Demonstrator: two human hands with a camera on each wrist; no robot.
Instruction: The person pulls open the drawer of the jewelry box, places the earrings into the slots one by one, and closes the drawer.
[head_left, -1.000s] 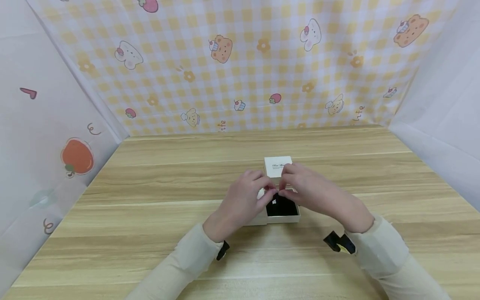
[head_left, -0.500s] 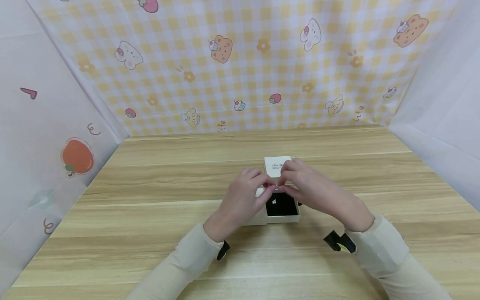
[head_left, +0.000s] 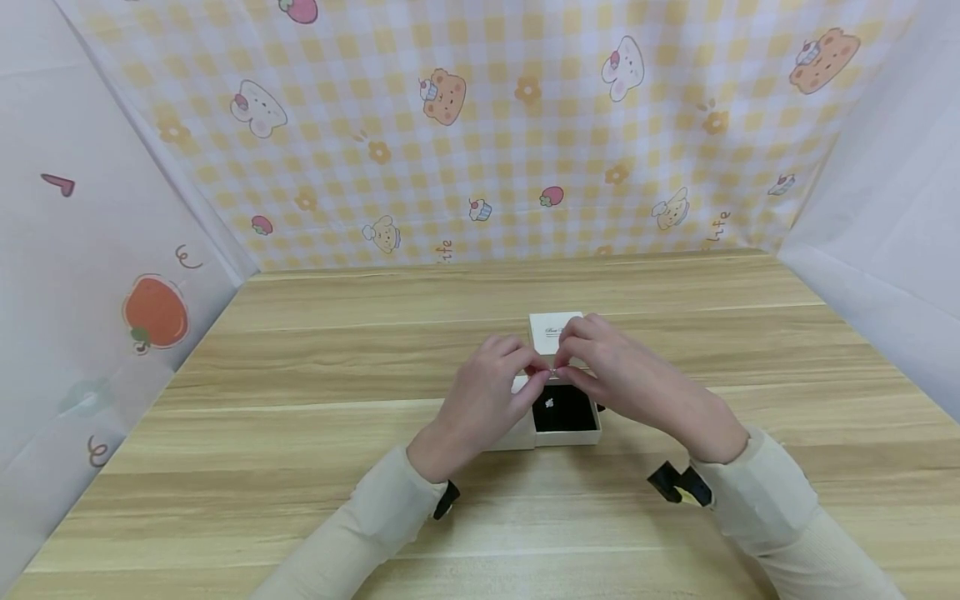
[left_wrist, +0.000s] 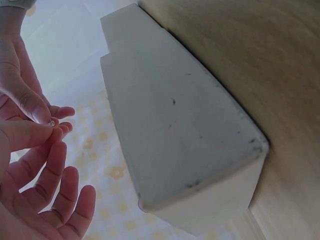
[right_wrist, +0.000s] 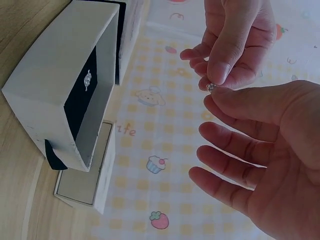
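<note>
Small sparkly stud, likely an earring, pinched between fingertips of both hands, held above the open jewelry box near the middle of the surface. In the left wrist view the same stud sits at the tip contact point.

Left hand: thumb and index fingers closed narrow on the stud, other fingers loosely spread. Comes in from 7 o'clock.

Right hand: thumb and index fingers also pinching the stud from the opposite side, remaining fingers relaxed and fanned. Comes in from 5 o'clock.

Box: white shell, black lining, open side up toward the head camera. A second small sparkly piece seated in the black insert; right wrist view shows it too. Left wrist view only sees the box's plain white outer wall.

White lid with fine printed lettering lies flat at 12 o'clock of the box, just beside it, partly covered by the right fingers. Lettering too small to read.

Both hands meet over the box's 12 o'clock edge; whether they touch the box cannot be told. Cream sleeves on both arms, dark wrist mounts visible. Checked yellow backdrop with cartoon prints at 12 o'clock.
</note>
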